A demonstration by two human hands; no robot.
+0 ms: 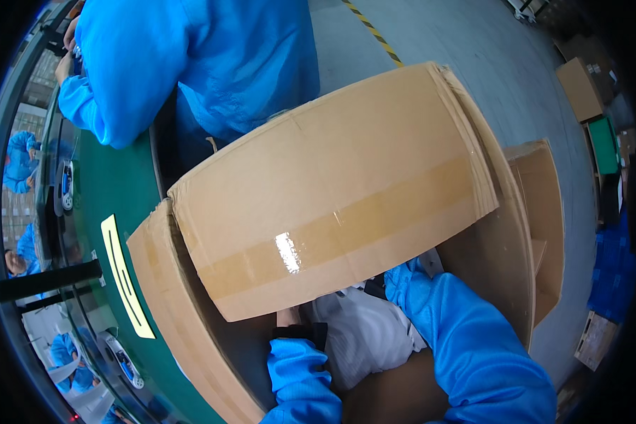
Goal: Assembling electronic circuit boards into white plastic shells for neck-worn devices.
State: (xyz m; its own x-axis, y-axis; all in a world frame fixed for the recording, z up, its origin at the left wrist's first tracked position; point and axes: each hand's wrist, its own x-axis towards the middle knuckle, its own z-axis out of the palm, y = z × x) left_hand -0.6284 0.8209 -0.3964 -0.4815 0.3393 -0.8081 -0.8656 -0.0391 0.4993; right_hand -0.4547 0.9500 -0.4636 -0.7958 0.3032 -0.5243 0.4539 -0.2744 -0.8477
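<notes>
A large brown cardboard box [212,339] stands in front of me, its wide taped flap [332,177] lying over the far part of the opening. Both my arms reach in beneath this flap. Only a sliver of my left hand [287,317] shows by a dark wristband; its fingers are hidden. My right sleeve [466,332] runs under the flap's edge, and the hand beyond it is out of sight. Between my forearms lies a crumpled whitish, finely striped bag-like thing [367,332]. Whether either hand grips it I cannot tell.
A green conveyor belt [95,184] runs along the left, carrying a pale yellow slotted strip [126,275] and white devices [124,360]. A co-worker in blue [212,56] stands just beyond the box. More cartons [579,88] and blue crates [611,268] line the right.
</notes>
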